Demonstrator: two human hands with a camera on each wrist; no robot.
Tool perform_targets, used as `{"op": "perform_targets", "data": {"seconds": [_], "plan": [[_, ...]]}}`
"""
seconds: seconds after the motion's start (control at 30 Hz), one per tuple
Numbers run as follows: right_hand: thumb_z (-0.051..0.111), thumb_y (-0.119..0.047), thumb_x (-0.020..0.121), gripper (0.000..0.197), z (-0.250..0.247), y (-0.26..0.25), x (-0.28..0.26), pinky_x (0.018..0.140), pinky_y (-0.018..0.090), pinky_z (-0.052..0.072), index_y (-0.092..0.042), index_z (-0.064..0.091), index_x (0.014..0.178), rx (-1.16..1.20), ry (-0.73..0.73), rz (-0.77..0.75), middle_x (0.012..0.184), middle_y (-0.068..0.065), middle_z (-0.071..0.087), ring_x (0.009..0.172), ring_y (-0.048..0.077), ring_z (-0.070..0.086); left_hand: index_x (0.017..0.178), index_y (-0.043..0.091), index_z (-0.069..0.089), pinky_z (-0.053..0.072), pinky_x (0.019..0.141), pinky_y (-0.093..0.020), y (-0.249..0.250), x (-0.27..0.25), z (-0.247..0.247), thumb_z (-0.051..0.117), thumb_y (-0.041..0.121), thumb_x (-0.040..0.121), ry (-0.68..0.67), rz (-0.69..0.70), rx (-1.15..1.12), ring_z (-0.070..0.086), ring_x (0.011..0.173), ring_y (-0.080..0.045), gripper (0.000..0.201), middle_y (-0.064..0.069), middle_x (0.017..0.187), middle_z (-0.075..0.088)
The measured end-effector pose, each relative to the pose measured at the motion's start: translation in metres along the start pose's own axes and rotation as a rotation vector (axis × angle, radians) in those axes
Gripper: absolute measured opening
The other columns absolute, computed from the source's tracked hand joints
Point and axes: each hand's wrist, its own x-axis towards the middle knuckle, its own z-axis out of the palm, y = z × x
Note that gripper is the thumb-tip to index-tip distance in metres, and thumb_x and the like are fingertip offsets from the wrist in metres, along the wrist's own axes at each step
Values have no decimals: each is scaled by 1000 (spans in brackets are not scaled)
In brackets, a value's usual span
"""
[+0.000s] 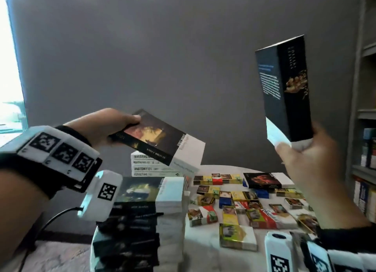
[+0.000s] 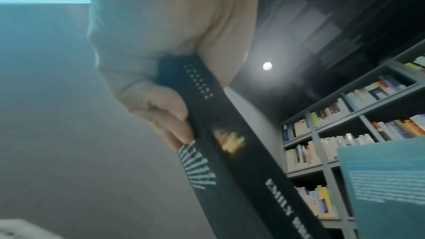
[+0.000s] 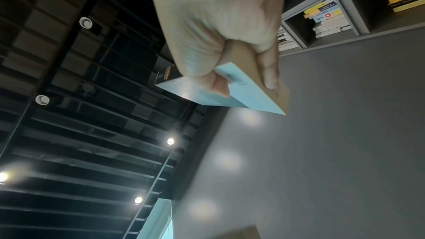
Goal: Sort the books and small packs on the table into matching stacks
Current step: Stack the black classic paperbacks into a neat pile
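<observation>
**A:** Where do I stand with both hands?

**B:** My left hand [image 1: 105,127] pinches the Emily Brontë book [image 1: 160,141] by 1 end, thumb on the cover and fingers curled beneath, holding it tilted above the tall stack of black-and-white books [image 1: 140,221]. My right hand [image 1: 311,162] clamps the bottom end of a second black book [image 1: 289,88], held upright and high over the scattered small packs [image 1: 244,206]. Both books are in the air, touching nothing on the table [image 1: 203,249].

**A:** So how do I set them down well?

**B:** I'd judge the left book goes first. That stack is tall and its top book [image 1: 150,190] looks skewed, so I'd level my book, turn its spine to match, and lower it flat rather than drop it. A shove sideways could topple the column.

**A:** And the right one?

**B:** It seems the same series. I'd keep it clear until the left hand is free, then lay it on top the same way, away from the white 101 books [image 1: 146,166] behind.
</observation>
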Motion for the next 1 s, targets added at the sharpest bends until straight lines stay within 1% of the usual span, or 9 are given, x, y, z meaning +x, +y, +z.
{"op": "perform_targets", "data": {"seconds": [0.2,0.27,0.4,0.6,0.67,0.77,0.83,0.9,1.0], "plan": [[62,-1,83,28,7,-16,-31,48,18,31,-9,56,110,7,-45,0,62,-5,47,53,4,49,77,5,56,34,29,-14,-70,9,7,62,34,89,-105,-139,62,49,27,-10,32,-1,38,55],[61,1,84,27,11,-22,-38,46,14,33,-16,55,104,11,-50,4,64,-8,48,51,1,52,74,5,57,32,29,-13,-84,15,11,61,37,88,-129,-150,159,48,27,-12,36,-2,40,56],[61,4,83,35,15,-29,-49,43,6,36,-13,56,113,29,-68,-2,73,-15,50,55,-7,52,92,-1,65,37,39,-19,-101,23,10,57,48,88,-160,-107,416,50,43,-18,50,-9,66,60],[60,4,83,38,20,-31,-54,45,5,38,-10,55,118,13,-123,-13,74,-14,53,59,-9,54,95,0,64,47,50,-25,-113,22,5,54,49,89,-228,-120,368,58,62,-23,50,-12,79,64],[62,3,82,47,22,-32,-57,49,2,37,-10,53,127,-24,-143,-35,80,-21,51,65,-17,52,97,1,65,45,52,-24,-114,16,2,53,49,89,-202,-81,443,57,61,-19,50,-6,74,63],[62,4,81,56,24,-35,-60,52,-3,36,-11,51,134,-54,-143,-100,80,-19,54,67,-24,51,97,3,63,41,61,-25,-104,-2,-3,49,50,90,-51,126,567,55,69,-14,49,3,73,57],[62,5,80,63,26,-37,-62,56,-5,36,-17,47,138,-62,-150,-148,87,-10,62,69,-19,54,95,9,59,43,64,-26,-90,-20,-8,47,52,88,11,265,342,56,73,-14,45,2,78,58],[64,8,78,72,28,-38,-63,62,-8,35,-19,43,141,-88,-176,-217,102,-4,62,67,-9,56,95,12,61,49,71,-31,-72,-43,-15,46,62,74,-40,299,-69,60,81,-20,57,-3,90,64],[71,14,67,84,32,-44,-64,69,-3,42,-13,40,141,-174,-235,-389,106,12,67,68,4,59,96,15,62,51,53,-26,-53,-72,-24,44,69,59,-272,194,-506,65,65,-18,67,-6,84,70]]}}
